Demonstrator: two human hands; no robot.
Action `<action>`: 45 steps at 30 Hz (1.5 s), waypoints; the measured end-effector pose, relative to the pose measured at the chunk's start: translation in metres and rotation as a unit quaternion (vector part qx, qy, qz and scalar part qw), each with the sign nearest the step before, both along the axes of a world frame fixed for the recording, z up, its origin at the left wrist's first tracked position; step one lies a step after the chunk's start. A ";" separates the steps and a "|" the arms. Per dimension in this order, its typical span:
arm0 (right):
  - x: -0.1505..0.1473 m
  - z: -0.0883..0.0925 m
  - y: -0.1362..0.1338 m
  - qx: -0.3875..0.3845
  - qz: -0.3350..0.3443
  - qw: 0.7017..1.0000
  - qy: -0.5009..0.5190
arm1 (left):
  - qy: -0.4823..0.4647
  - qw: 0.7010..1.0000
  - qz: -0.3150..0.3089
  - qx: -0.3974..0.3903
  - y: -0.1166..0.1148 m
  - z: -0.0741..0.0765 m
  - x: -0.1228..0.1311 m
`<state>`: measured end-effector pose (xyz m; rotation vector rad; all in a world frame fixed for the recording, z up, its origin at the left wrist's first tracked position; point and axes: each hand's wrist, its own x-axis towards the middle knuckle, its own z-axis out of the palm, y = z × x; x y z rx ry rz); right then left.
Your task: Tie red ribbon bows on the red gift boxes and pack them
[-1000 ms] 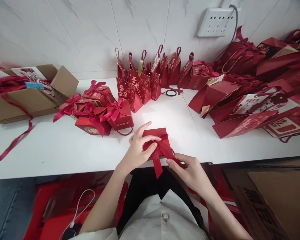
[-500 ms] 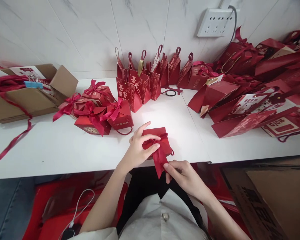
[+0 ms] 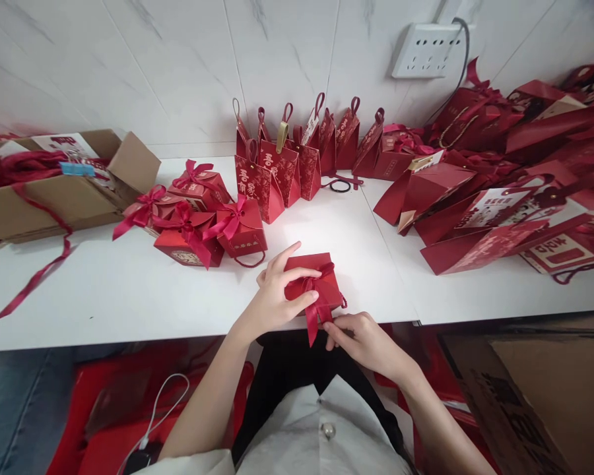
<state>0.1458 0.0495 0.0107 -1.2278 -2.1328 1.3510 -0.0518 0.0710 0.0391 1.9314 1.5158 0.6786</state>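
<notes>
Close to the table's front edge sits a red gift box (image 3: 327, 269) with a red ribbon bow (image 3: 313, 288) on its lid. My left hand (image 3: 277, 290) lies over the box's left side. Its thumb and forefinger hold the bow from either side, and another finger stretches past the box's far edge. Below the box's front edge, my right hand (image 3: 361, 336) pinches one ribbon tail (image 3: 323, 313) between thumb and fingers; the other tail hangs beside it. A dark red cord handle (image 3: 344, 302) shows at the box's right side.
Several bow-tied gift boxes (image 3: 188, 214) stand left of centre. Behind are upright red bags (image 3: 262, 185) with loop handles. Red packages (image 3: 475, 204) are piled at right. A cardboard carton (image 3: 44, 204) with ribbon stands at far left, one strand trailing onto the white table (image 3: 123, 297).
My right hand has drawn slightly up and left with the ribbon tail, which now looks shorter and lies closer to the box. My left hand stays on the bow. The view has shifted slightly.
</notes>
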 end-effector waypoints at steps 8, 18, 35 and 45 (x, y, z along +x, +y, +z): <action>0.027 0.014 0.039 0.006 -0.192 0.979 0.064 | 0.005 1.000 -0.005 0.030 -0.002 0.002 0.001; -0.025 0.025 0.062 0.023 -0.234 0.972 -0.011 | -0.159 0.961 0.205 0.097 -0.007 -0.011 0.000; -0.025 -0.005 0.029 0.040 -0.268 0.941 0.204 | -0.188 0.944 0.271 0.007 -0.012 -0.017 0.005; -0.025 -0.010 0.032 0.048 -0.287 0.934 0.206 | -0.270 0.929 0.254 -0.017 -0.008 -0.016 0.000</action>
